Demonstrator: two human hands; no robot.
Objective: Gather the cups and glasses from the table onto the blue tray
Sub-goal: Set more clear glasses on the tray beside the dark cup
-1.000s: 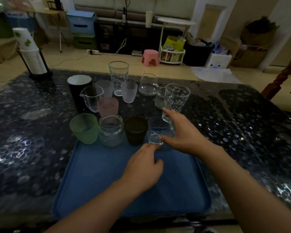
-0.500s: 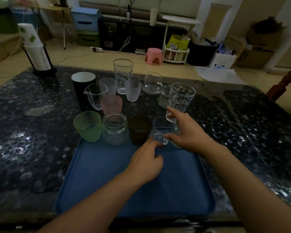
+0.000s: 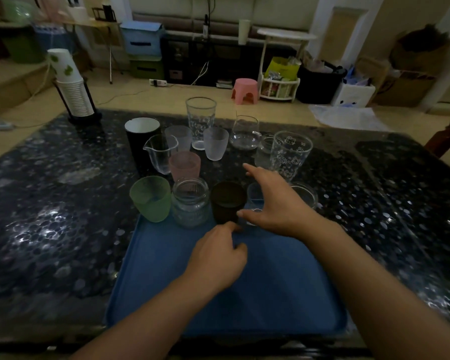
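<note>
Four cups line the blue tray's far edge, hands near.

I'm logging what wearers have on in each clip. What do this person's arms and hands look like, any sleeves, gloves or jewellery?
Both forearms are bare as far as the frame shows, with no sleeves. The left hand and right hand wear no gloves, and no rings, watch or bracelets are visible.

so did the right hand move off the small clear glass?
Yes. The right hand has opened and lifted toward the dark cup, fingers spread over the small clear glass.
</note>
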